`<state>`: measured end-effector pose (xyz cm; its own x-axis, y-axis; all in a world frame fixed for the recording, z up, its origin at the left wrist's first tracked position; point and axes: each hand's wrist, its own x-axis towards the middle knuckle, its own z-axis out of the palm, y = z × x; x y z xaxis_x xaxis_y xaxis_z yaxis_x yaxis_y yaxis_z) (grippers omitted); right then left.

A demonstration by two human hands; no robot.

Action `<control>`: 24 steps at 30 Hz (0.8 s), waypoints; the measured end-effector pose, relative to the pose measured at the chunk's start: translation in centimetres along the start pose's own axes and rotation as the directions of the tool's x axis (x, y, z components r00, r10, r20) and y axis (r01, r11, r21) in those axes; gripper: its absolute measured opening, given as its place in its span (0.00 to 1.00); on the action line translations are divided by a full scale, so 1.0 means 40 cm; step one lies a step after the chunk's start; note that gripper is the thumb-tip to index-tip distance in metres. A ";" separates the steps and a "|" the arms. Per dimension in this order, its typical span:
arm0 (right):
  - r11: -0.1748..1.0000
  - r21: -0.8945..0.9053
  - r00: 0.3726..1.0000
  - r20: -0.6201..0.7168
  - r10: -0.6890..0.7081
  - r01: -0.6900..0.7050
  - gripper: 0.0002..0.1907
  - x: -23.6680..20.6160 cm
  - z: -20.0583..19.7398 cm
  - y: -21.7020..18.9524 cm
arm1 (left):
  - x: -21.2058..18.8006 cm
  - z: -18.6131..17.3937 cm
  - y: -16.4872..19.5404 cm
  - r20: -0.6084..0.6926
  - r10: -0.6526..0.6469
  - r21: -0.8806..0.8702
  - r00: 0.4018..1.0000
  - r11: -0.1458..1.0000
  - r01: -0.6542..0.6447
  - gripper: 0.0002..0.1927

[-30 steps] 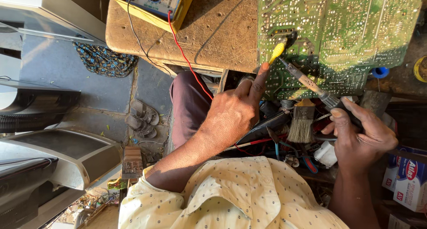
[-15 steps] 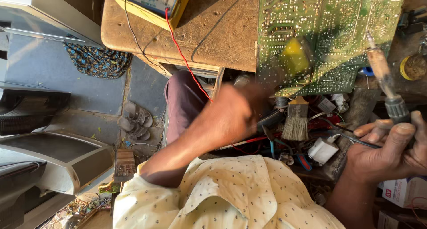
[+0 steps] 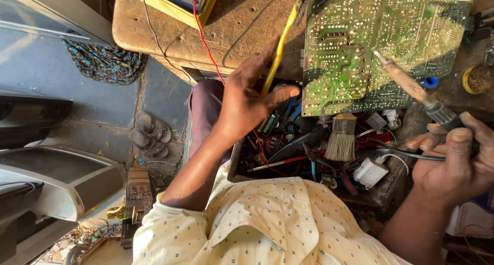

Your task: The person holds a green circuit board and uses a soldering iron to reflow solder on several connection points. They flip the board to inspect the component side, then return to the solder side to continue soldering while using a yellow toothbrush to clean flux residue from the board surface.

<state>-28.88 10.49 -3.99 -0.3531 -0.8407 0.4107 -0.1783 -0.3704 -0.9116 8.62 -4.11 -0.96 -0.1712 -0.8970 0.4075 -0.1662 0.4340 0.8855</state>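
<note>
Left hand now clamps slim yellow plastic tool beside green circuit board; right hand grips wooden-handled soldering iron, tip returned onto board; soldering resumes.

The left hand, blurred mid-motion half a second ago, now holds a thin yellow plastic tool upright beside the green printed circuit board. The right hand has brought the wooden-handled soldering iron back, its tip touching the board.
</note>
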 end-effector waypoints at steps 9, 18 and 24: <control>0.975 0.043 0.975 -0.022 0.220 -0.218 0.09 0.047 -0.053 -0.036 | 0.065 0.064 -0.071 0.108 -0.076 -0.413 0.991 0.904 0.114 0.40; 0.965 0.006 0.964 0.041 0.261 -0.261 0.09 0.115 -0.031 -0.034 | 0.130 0.094 -0.127 0.139 -0.157 -0.462 0.978 0.863 0.204 0.26; 0.963 0.026 0.960 0.087 0.267 -0.270 0.07 0.144 -0.012 -0.036 | 0.148 0.102 -0.135 0.108 -0.138 -0.535 0.984 0.827 0.175 0.29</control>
<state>-31.10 6.36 -0.30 -0.3066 -0.9401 0.1492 -0.0525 -0.1398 -0.9888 4.54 -11.41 -4.26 -0.2506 -0.9341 0.2545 0.3519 0.1570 0.9228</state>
